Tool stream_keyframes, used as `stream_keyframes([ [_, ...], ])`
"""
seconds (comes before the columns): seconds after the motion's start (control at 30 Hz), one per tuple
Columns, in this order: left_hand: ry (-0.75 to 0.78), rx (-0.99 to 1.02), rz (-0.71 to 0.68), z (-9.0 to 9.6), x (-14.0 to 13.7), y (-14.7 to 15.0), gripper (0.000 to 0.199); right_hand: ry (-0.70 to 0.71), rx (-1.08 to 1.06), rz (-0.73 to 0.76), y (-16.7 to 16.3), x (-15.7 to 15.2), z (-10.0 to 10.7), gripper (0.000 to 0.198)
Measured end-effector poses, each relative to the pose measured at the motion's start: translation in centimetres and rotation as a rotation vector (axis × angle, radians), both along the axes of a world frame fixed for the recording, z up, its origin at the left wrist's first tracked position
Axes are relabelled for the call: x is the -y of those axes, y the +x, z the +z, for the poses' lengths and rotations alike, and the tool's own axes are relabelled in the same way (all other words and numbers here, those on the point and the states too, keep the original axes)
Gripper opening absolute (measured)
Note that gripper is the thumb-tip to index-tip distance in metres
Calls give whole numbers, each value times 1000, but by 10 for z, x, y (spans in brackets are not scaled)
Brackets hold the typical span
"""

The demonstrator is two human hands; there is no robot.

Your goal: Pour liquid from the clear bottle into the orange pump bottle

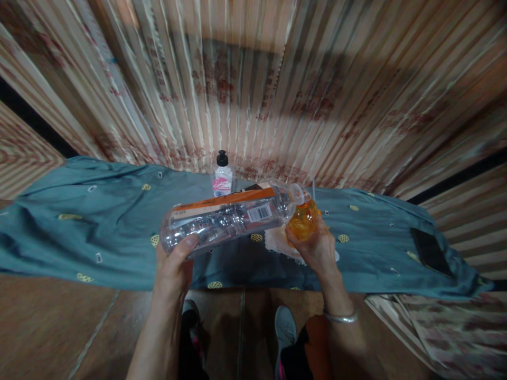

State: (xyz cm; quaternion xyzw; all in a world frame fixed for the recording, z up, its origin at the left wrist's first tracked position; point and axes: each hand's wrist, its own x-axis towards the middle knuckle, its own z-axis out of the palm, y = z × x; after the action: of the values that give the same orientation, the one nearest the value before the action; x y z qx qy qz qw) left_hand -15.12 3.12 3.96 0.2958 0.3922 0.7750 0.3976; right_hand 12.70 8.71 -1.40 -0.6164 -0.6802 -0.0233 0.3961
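Note:
My left hand is closed round the base of a large clear plastic bottle with an orange label strip and a barcode. The bottle lies almost level, its neck tilted up to the right. Its mouth meets the rim of a small clear container with orange contents; whether anything flows between them I cannot tell. My right hand is wrapped round that container from the right and below. Beneath it lies a pale cloth or paper with a ragged edge, partly hidden by the hand and the container.
A small bottle with a black cap and a pink-and-white label stands behind the large bottle. A dark flat phone-like object lies at the right on the teal patterned cloth. Striped curtains hang close behind.

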Motion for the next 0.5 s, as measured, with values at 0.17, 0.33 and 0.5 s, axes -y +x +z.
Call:
stream_keyframes([
  [0.17, -5, 0, -10, 4, 0, 2, 53, 15, 10, -9, -1, 0, 0, 67],
  [0.33, -2, 1, -5, 3, 1, 1, 53, -4, 7, 1, 0, 0, 0, 70],
  [0.5, -10, 2, -11, 5, 0, 2, 46, -7, -3, 1, 1, 0, 0, 69],
])
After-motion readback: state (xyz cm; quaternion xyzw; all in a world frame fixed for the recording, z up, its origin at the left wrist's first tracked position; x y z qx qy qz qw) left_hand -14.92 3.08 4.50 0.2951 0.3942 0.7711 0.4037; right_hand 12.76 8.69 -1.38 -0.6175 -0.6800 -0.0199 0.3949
